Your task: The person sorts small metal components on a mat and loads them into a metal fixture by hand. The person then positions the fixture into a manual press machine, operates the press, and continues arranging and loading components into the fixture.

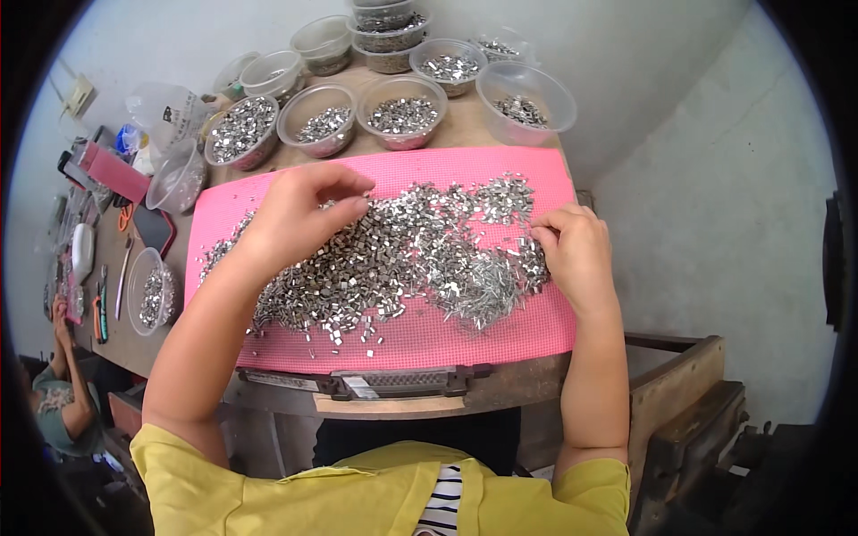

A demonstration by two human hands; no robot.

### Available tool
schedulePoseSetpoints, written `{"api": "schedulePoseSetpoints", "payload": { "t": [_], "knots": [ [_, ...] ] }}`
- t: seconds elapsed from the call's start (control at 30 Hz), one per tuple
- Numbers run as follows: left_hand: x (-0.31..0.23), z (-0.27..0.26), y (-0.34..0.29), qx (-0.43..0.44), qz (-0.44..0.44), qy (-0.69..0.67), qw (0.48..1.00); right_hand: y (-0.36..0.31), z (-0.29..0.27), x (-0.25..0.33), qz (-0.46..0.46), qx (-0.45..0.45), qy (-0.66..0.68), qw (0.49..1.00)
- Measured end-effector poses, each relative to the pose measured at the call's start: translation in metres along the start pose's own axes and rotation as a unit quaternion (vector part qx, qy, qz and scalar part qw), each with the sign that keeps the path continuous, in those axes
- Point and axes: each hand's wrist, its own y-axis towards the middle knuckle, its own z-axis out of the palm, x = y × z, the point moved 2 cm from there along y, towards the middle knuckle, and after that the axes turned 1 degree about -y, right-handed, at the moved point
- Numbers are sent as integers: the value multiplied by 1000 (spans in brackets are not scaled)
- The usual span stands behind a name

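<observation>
A broad heap of small shiny metal pieces [357, 268] is spread over a pink textured mat [536, 335]. Its right part holds thin, needle-like slivers [487, 290], and a smaller cluster of pieces [505, 198] lies at the far right. My left hand [308, 210] hovers over the heap's far edge, thumb and forefinger apart with nothing visible between them. At the right edge of the heap, my right hand [576, 250] has its fingers closed in a pinch beside the pieces. Whatever it grips, if anything, is too small or hidden to tell.
Clear plastic bowls of metal pieces [402, 112] line the table behind the mat, some stacked. Another tub [152, 295] stands left, near a pen [123, 277] and orange-handled scissors [125, 217]. A black-and-silver bar [393, 384] lies along the front edge. Another person [67, 393] sits far left.
</observation>
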Motion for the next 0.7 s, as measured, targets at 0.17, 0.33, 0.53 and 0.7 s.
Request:
{"api": "schedulePoseSetpoints", "payload": {
  "t": [0.17, 0.33, 0.53, 0.7],
  "knots": [
    [7, 17, 45, 19, -25, 116, 993, -1, 10, 10, -28, -20, -79, 996],
    [4, 35, 67, 29, -76, 198, 977, -2, 1, 7, 58, -58, 101, 991],
    [21, 41, 80, 43, -96, 196, 975, 0, -8, 12, 130, -36, 149, 980],
    [37, 40, 80, 40, -101, 106, 988, -2, -11, 8, 147, -59, 189, 969]
  ]
}}
